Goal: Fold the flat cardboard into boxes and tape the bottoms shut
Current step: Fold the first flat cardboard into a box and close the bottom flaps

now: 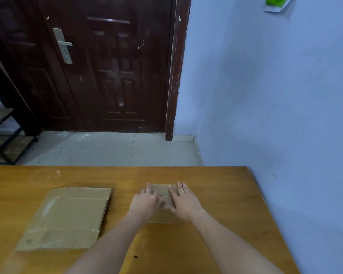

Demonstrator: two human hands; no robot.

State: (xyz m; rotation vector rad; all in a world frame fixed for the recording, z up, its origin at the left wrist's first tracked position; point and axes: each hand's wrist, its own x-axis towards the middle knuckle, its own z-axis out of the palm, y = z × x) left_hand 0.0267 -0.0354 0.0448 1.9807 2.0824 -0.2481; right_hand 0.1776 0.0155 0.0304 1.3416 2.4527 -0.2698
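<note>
A small brown cardboard box (161,189) stands on the wooden table (216,186), its two flaps folded shut with a thin seam between them. My left hand (146,201) lies on the box's left side, fingers spread flat over the flaps. My right hand (183,200) presses down on the right side with straight fingers. Both hands hide much of the box. A stack of flat cardboard (67,216) with strips of clear tape lies on the table to the left of my arms.
The table's far edge runs just beyond the box and its right edge slants along a blue wall (275,95). A dark wooden door (107,66) stands beyond a tiled floor. A black metal shelf (2,139) is at far left.
</note>
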